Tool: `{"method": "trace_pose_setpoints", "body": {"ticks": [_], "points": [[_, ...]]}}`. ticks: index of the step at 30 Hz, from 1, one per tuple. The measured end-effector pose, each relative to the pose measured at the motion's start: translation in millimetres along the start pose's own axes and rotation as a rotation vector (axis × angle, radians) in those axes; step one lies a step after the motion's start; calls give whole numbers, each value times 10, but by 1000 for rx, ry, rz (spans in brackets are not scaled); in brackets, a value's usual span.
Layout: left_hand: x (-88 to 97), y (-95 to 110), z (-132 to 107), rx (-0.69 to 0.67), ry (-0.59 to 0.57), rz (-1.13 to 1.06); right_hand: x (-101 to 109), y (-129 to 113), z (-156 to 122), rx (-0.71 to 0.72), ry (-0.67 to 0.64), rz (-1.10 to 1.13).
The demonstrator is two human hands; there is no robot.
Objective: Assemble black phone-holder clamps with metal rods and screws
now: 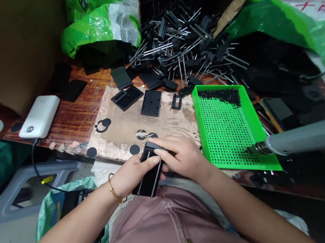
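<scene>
Both my hands meet at the table's front edge around a black plastic part [145, 183] with two thin metal rods running along it. My left hand [132, 175] grips its side, thumb lying across the face. At the upper end, my right hand [184, 155] has its fingers and thumb closed on the same part. Just beyond lie two ribbed black plates [150, 103] and a small black frame [176, 101] on a worn cardboard sheet [115, 140]. A large pile of black pieces with metal rods [174, 46] spreads at the back.
To the right, a green perforated tray [202, 131] holds many tiny black pieces [224, 96], apparently screws. A grey screwdriver-like tool [310, 136] reaches over its near corner. A white power bank [40, 115] with a black cable lies left. Green bags [96, 28] and cardboard stand behind.
</scene>
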State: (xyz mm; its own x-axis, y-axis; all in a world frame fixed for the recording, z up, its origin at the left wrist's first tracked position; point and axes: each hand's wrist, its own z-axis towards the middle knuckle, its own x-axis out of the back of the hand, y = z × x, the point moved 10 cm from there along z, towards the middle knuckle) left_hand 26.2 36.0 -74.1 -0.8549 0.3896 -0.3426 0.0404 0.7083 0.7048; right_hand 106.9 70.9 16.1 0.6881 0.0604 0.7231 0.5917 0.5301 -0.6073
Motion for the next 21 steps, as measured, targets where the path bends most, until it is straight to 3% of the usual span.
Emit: {"method": "trace_pose_setpoints", "body": {"ticks": [6, 10, 21], "points": [[-19, 67, -15, -14, 35, 8, -42, 46, 84, -240, -191, -65], [11, 46, -15, 2, 88, 23, -62, 28, 113, -281, -255, -145], [-59, -39, 12, 28, -87, -110, -92, 3, 20, -124, -101, 14]]}}
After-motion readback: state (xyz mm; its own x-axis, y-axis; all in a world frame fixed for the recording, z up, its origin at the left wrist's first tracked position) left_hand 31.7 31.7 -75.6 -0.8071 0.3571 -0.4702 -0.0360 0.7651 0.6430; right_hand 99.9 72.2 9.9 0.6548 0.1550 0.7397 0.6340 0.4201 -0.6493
